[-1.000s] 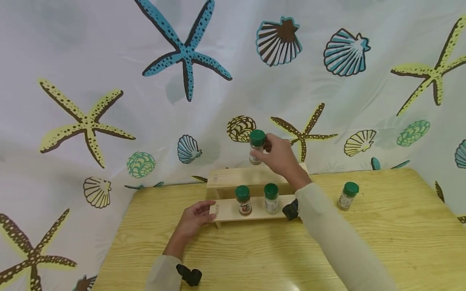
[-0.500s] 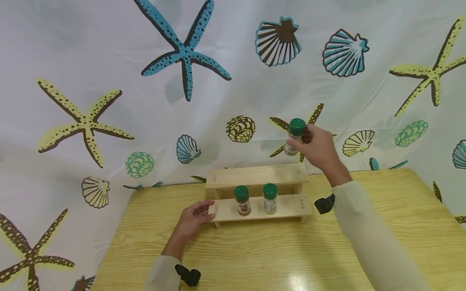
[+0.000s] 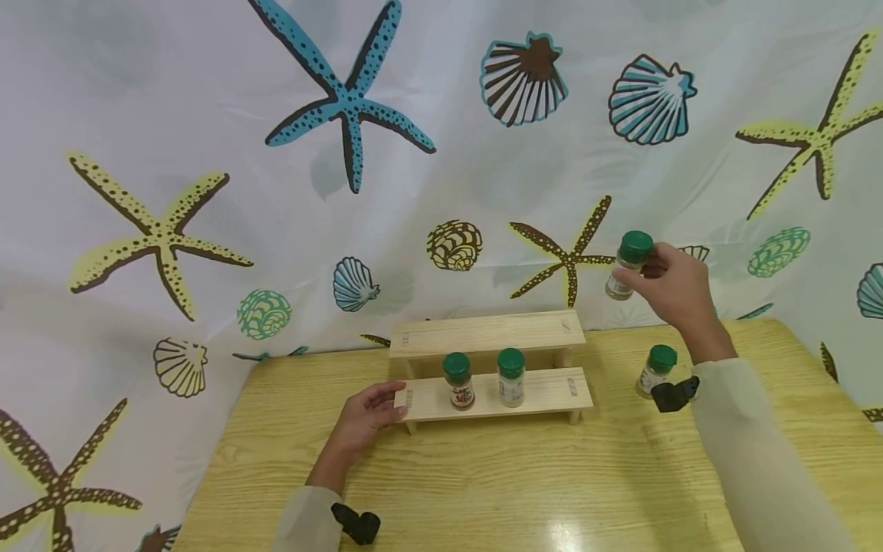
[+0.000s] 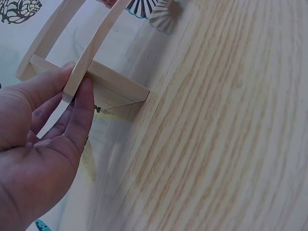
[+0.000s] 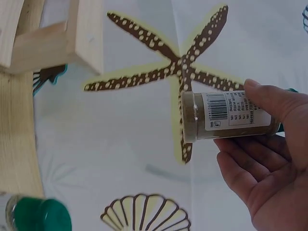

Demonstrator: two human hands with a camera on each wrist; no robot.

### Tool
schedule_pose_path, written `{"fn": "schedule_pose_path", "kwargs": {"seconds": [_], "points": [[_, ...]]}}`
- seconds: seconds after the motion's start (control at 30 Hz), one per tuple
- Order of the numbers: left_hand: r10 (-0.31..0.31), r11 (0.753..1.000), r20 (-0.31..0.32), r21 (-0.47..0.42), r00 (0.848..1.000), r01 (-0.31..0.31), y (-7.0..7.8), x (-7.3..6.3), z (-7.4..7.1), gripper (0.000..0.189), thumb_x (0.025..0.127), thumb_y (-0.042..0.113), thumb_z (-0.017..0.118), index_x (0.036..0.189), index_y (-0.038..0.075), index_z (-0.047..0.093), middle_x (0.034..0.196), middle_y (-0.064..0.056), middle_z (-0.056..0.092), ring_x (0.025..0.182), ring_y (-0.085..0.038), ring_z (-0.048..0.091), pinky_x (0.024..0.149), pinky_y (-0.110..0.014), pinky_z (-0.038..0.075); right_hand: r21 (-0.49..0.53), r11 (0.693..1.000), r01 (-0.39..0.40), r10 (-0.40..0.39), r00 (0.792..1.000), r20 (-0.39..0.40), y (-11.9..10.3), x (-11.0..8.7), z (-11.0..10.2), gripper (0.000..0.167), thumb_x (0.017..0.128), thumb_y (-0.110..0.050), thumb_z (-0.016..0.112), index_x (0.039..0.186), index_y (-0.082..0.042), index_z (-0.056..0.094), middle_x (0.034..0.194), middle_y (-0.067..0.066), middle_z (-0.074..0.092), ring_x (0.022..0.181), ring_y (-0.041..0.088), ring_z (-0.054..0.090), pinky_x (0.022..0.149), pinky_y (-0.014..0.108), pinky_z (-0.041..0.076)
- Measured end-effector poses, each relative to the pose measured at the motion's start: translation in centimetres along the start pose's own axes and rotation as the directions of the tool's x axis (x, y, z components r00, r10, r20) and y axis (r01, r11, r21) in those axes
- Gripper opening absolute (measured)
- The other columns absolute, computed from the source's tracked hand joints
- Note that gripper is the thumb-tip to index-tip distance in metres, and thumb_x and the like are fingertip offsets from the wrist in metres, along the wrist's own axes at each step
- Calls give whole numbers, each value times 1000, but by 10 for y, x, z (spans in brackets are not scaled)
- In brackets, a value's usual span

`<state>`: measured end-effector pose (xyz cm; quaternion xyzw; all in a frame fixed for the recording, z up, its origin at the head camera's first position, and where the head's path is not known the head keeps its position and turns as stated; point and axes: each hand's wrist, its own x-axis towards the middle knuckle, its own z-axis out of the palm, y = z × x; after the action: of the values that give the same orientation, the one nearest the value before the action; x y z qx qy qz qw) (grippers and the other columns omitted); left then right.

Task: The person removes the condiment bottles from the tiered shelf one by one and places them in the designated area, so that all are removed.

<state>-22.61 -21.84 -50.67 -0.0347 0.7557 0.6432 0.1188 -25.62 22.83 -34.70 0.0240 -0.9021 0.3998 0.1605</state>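
Note:
My right hand holds a green-capped spice jar in the air, right of the wooden rack. In the right wrist view the jar shows brown powder and a barcode label, pinched between thumb and fingers. My left hand grips the left end of the two-tier wooden rack. The left wrist view shows thumb and fingers pinching the end of a shelf board. On the lower tier stand a jar with a red-marked label and another jar with pale contents.
Another green-capped jar stands on the wood-grain table, right of the rack and partly behind the right wrist camera. A patterned cloth with starfish and shells hangs behind the table.
My right hand has carried the held jar rightward from above the rack's upper tier to above the table's right side. The left hand stays at the rack's end.

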Motion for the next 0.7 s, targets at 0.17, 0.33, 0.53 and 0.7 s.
{"fn": "schedule_pose_path", "kwargs": {"seconds": [0.17,0.33,0.53,0.7], "points": [[-4,1000,-1,-3,1000,4,-1,0,0,49,85,3,68,132,3,53,133,-18,52,112,-16,56,81,-18,51,-29,999,-34,33,999,-20,22,-8,-8,51,89,-41,63,118,0,58,115,26,63,106,42,60,87,57,47],[-3,1000,4,-6,1000,3,-1,-1,0,50,85,3,68,133,3,53,134,-19,51,116,-19,55,82,-18,51,-52,993,-102,101,995,-25,42,-18,-15,55,90,-46,60,120,-1,57,117,26,61,108,41,58,88,58,45],[-3,1000,9,-11,1000,3,0,-2,0,50,86,3,67,133,2,52,135,-19,51,115,-19,55,82,-18,51,-65,987,-145,141,988,-68,65,-29,-23,54,91,-42,59,120,3,55,115,28,61,107,43,56,87,58,44],[-2,1000,13,-22,1000,2,0,-1,1,50,86,2,67,134,2,52,135,-19,51,114,-17,56,82,-18,51,-77,981,-181,174,981,-84,85,-39,-25,55,91,-42,59,120,5,54,114,29,60,106,43,55,85,57,44]]}}
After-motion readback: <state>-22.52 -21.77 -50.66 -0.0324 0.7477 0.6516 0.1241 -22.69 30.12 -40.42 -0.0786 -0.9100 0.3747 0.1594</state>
